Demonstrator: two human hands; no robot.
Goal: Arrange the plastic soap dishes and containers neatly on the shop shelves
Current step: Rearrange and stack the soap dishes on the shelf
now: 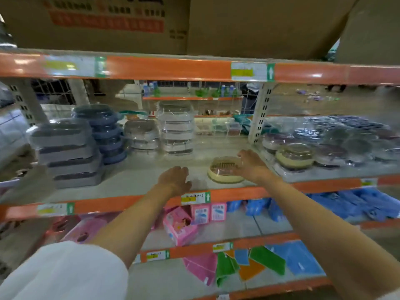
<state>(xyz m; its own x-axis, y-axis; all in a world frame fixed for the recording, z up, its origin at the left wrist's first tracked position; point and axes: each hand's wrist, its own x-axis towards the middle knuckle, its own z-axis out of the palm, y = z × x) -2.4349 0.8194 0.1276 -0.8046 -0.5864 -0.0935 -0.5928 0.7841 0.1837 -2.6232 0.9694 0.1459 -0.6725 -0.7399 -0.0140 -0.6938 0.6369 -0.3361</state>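
A cream soap dish with a clear lid [224, 171] sits alone near the front of the middle shelf [138, 180]. My right hand [252, 166] holds its right side, fingers curved round the lid. My left hand [175, 179] rests on the shelf just left of the dish, fingers loosely bent, holding nothing. Stacks of grey dishes [69, 152], blue dishes [104, 133] and clear-lidded dishes [176, 128] stand at the left and back. Another cream dish [294, 156] lies among purple and grey ones on the right.
A white slotted upright [258, 113] divides the shelf at the right of the dish. Cardboard boxes [104, 20] fill the top shelf. Pink packets [179, 226] and blue packs [355, 206] lie on the shelf below, coloured cloths [255, 263] lower still.
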